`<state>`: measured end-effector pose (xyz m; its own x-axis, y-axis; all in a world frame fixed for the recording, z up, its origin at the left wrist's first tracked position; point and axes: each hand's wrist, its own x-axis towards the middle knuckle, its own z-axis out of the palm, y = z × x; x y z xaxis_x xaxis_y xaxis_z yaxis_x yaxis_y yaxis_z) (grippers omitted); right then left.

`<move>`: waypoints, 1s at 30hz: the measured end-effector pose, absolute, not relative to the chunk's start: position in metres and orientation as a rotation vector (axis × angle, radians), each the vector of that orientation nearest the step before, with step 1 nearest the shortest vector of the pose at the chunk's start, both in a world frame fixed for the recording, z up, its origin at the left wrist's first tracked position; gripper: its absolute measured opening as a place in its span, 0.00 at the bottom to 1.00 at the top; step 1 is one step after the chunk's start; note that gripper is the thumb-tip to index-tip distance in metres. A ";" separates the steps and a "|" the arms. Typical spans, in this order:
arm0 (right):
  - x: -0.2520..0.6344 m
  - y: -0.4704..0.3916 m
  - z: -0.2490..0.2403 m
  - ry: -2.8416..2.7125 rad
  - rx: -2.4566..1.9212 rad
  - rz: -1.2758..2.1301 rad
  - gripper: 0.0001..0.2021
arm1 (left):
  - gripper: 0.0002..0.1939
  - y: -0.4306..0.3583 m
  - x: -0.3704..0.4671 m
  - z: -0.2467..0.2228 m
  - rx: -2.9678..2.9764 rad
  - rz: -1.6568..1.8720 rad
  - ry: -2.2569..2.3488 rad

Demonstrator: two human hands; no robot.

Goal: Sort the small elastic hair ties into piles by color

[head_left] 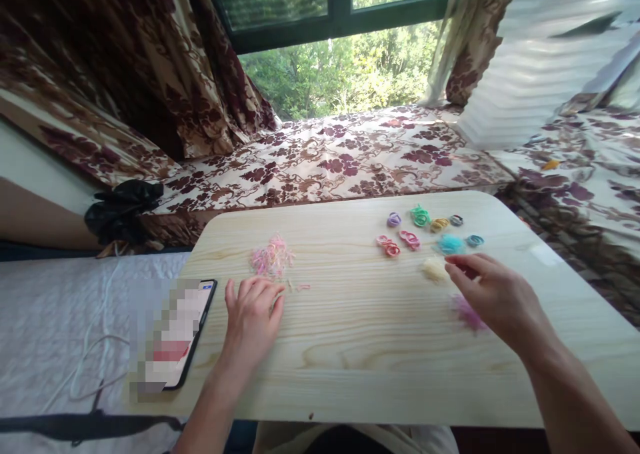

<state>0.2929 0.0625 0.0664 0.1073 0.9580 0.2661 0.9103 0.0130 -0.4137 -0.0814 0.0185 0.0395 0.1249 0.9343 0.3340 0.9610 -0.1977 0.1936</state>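
The left hand [254, 313] is spread open on the desk [340, 334], beside the mixed pink pile [273, 257]. The right hand [493, 294] has its fingertips pinched together near the cream pile [434, 269]; perhaps they hold something small, but I cannot tell.

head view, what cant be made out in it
- Phone screen, head view: mostly covered by pixelation.
- Right hand, head view: its own fingers hide whether it grips anything.
- Pink pile, head view: pieces too small and blurred to count.
- Purple clump, head view: blurred, partly behind the right hand.
- Forearms, head view: cut off by the bottom edge.
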 end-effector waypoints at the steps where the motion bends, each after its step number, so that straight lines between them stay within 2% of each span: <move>1: 0.285 0.058 0.067 -1.835 -1.860 0.148 0.16 | 0.09 0.019 -0.083 0.041 -2.275 -0.583 -1.985; 7: 0.215 0.034 0.052 -2.085 -1.477 0.435 0.14 | 0.08 0.025 -0.081 0.052 -2.257 -0.503 -2.122; 11: 0.181 0.026 0.041 -2.212 -1.380 0.553 0.14 | 0.09 0.032 -0.077 0.054 -2.288 -0.499 -2.103; 19: 0.174 0.024 0.040 -2.268 -1.391 0.526 0.15 | 0.11 0.047 -0.074 0.051 -2.394 -0.457 -1.990; 30: 0.171 0.023 0.038 -2.295 -1.403 0.453 0.14 | 0.07 0.042 -0.075 0.059 -2.444 -0.397 -1.966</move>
